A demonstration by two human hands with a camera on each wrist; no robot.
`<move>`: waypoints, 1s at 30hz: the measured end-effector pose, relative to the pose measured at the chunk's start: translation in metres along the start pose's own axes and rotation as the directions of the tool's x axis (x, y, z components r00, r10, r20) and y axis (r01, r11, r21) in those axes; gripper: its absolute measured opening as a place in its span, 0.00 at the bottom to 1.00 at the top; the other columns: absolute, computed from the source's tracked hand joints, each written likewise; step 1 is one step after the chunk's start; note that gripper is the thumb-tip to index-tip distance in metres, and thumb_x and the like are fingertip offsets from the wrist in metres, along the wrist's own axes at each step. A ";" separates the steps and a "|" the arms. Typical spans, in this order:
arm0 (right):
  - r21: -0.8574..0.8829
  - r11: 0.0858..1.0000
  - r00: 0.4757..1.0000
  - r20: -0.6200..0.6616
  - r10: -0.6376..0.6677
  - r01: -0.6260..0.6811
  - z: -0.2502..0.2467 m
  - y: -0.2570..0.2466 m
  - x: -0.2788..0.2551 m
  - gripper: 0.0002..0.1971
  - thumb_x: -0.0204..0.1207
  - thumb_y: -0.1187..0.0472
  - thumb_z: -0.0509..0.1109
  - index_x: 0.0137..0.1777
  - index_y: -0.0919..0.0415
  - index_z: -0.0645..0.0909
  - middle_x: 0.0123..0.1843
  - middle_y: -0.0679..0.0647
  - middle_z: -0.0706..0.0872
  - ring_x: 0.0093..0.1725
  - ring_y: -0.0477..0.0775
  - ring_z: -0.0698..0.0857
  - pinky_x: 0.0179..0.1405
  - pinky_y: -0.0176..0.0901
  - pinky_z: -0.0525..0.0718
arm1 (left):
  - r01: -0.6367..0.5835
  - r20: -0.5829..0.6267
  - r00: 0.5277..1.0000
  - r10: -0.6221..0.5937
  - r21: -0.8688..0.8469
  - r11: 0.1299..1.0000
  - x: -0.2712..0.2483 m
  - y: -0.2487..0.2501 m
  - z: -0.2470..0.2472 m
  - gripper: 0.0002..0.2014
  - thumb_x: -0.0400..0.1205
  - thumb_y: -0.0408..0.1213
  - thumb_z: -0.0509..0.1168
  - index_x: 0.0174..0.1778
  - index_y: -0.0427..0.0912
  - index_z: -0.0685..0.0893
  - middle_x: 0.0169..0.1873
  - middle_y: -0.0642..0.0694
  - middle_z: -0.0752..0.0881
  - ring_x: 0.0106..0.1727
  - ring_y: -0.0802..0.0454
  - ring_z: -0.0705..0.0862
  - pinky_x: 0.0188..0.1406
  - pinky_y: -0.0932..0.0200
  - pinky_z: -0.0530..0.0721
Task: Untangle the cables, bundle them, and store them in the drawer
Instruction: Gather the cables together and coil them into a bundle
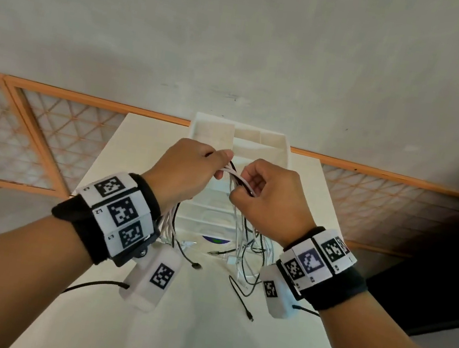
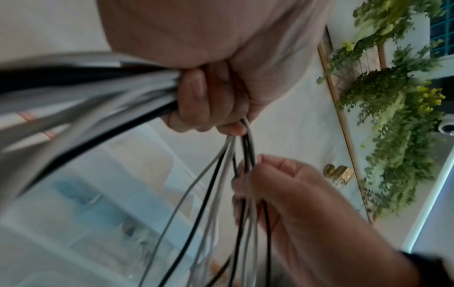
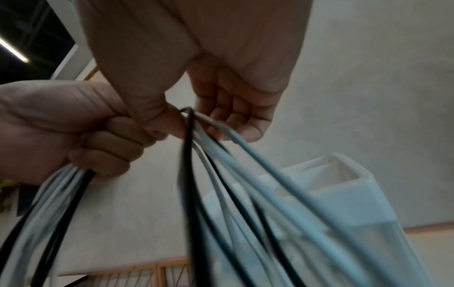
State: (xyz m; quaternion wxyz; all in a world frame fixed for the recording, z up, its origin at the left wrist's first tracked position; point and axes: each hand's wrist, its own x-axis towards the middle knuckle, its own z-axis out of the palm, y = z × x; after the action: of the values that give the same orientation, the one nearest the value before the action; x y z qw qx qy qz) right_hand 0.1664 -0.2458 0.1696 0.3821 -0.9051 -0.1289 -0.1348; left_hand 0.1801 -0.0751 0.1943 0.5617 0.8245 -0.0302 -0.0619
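Note:
A bunch of white and black cables (image 1: 235,176) is held up over the white table (image 1: 195,343), stretched between my two hands. My left hand (image 1: 196,168) grips one side in a fist, seen close in the left wrist view (image 2: 209,101), with the cables (image 2: 98,93) running out past the knuckles. My right hand (image 1: 265,188) pinches the bunch between thumb and curled fingers (image 3: 196,124), around a black cable (image 3: 186,155). Loose ends (image 1: 243,251) hang down and trail on the table. Behind the hands stands a white plastic drawer unit (image 1: 259,145) with its top drawer pulled open.
A black plug end (image 1: 250,317) lies on the table near me. Orange-framed lattice panels (image 1: 32,136) and a grey wall stand behind the table. Green plants (image 2: 398,116) hang on the wall to one side.

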 end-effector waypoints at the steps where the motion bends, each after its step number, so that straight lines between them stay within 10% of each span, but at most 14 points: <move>1: -0.032 0.999 1.000 0.027 0.011 -0.010 0.001 0.006 -0.001 0.06 0.67 0.61 0.75 0.34 0.61 0.81 0.26 0.48 0.79 0.26 0.47 0.74 0.26 0.36 0.72 | 0.017 -0.042 0.999 -0.019 -0.045 0.999 0.003 0.001 -0.002 0.22 0.85 0.50 0.63 0.30 0.40 0.81 0.15 0.51 0.67 0.15 0.53 0.62 0.20 0.61 0.61; 5: -0.238 0.957 0.960 0.180 0.213 -0.167 0.013 0.074 -0.025 0.16 0.74 0.56 0.68 0.27 0.59 0.71 0.24 0.50 0.74 0.25 0.51 0.74 0.26 0.42 0.70 | 0.044 -0.157 0.982 -0.100 -0.328 0.944 0.017 0.010 -0.035 0.19 0.85 0.51 0.64 0.31 0.44 0.79 0.17 0.53 0.63 0.18 0.53 0.58 0.19 0.62 0.59; 10: -0.480 0.741 0.761 0.205 0.616 -0.470 0.008 0.148 -0.053 0.20 0.78 0.47 0.66 0.29 0.60 0.77 0.29 0.55 0.83 0.34 0.61 0.84 0.31 0.49 0.79 | -0.049 -0.153 0.988 -0.014 -0.401 0.915 0.018 0.017 -0.050 0.20 0.87 0.46 0.63 0.30 0.40 0.76 0.12 0.54 0.61 0.14 0.55 0.55 0.19 0.64 0.52; 13: -0.056 0.718 0.720 -0.011 0.694 -0.693 -0.015 0.142 -0.027 0.17 0.83 0.51 0.66 0.40 0.62 0.85 0.37 0.64 0.89 0.29 0.59 0.86 0.31 0.50 0.86 | -0.020 -0.133 0.991 -0.013 -0.249 0.968 0.020 0.004 -0.041 0.21 0.86 0.48 0.63 0.29 0.42 0.78 0.15 0.51 0.63 0.17 0.51 0.57 0.19 0.62 0.56; 17: 0.368 0.778 0.709 -0.333 0.621 -0.509 -0.065 0.112 0.002 0.14 0.74 0.66 0.60 0.47 0.56 0.88 0.37 0.62 0.89 0.28 0.56 0.84 0.32 0.49 0.85 | 0.066 -0.189 0.979 -0.072 -0.037 0.997 0.024 -0.021 -0.032 0.22 0.86 0.50 0.62 0.29 0.41 0.80 0.12 0.52 0.68 0.16 0.49 0.62 0.20 0.61 0.62; 20: 0.044 0.881 0.808 -0.380 0.450 -0.470 -0.081 0.106 -0.007 0.09 0.80 0.63 0.65 0.42 0.53 0.85 0.34 0.54 0.86 0.31 0.53 0.82 0.33 0.42 0.78 | 0.088 -0.272 0.955 -0.120 -0.125 0.988 0.026 -0.028 -0.032 0.22 0.85 0.49 0.62 0.29 0.41 0.80 0.09 0.55 0.67 0.12 0.52 0.63 0.21 0.61 0.62; 22: -0.342 0.762 0.835 -0.224 0.502 -0.550 -0.070 0.124 -0.024 0.13 0.83 0.55 0.65 0.36 0.53 0.77 0.37 0.55 0.86 0.33 0.54 0.80 0.31 0.41 0.73 | 0.031 -0.299 0.950 -0.090 -0.197 0.980 0.026 -0.022 -0.034 0.21 0.86 0.49 0.62 0.29 0.41 0.80 0.10 0.55 0.66 0.11 0.54 0.61 0.20 0.62 0.60; 24: -0.577 0.594 0.750 -0.051 0.659 -0.561 -0.049 0.156 -0.046 0.14 0.84 0.50 0.61 0.38 0.54 0.74 0.47 0.60 0.88 0.41 0.63 0.84 0.39 0.44 0.77 | -0.031 -0.308 0.950 -0.046 -0.238 0.971 0.025 -0.014 -0.034 0.21 0.86 0.50 0.63 0.30 0.41 0.80 0.12 0.55 0.65 0.12 0.55 0.61 0.18 0.63 0.60; 27: -0.565 0.541 0.648 0.015 0.761 -0.623 -0.026 0.179 -0.068 0.14 0.82 0.48 0.57 0.41 0.55 0.75 0.49 0.62 0.86 0.45 0.63 0.85 0.48 0.50 0.85 | -0.083 -0.325 0.946 -0.010 -0.269 0.960 0.025 -0.006 -0.032 0.21 0.85 0.49 0.64 0.29 0.41 0.80 0.13 0.53 0.65 0.13 0.53 0.60 0.18 0.62 0.60; 30: -0.428 0.630 0.729 -0.110 0.675 -0.648 -0.036 0.162 -0.060 0.13 0.83 0.52 0.61 0.46 0.59 0.82 0.42 0.62 0.85 0.45 0.66 0.86 0.46 0.50 0.83 | -0.072 -0.265 0.964 0.023 -0.180 0.981 0.026 -0.008 -0.034 0.22 0.85 0.50 0.64 0.28 0.42 0.80 0.15 0.50 0.66 0.14 0.52 0.61 0.21 0.61 0.62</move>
State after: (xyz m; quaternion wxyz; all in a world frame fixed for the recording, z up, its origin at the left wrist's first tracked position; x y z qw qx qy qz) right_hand 0.1602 -0.3889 0.0669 0.1866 -0.9540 0.2342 0.0170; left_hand 0.2107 -0.0440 0.1969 0.6374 0.7677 0.0303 0.0584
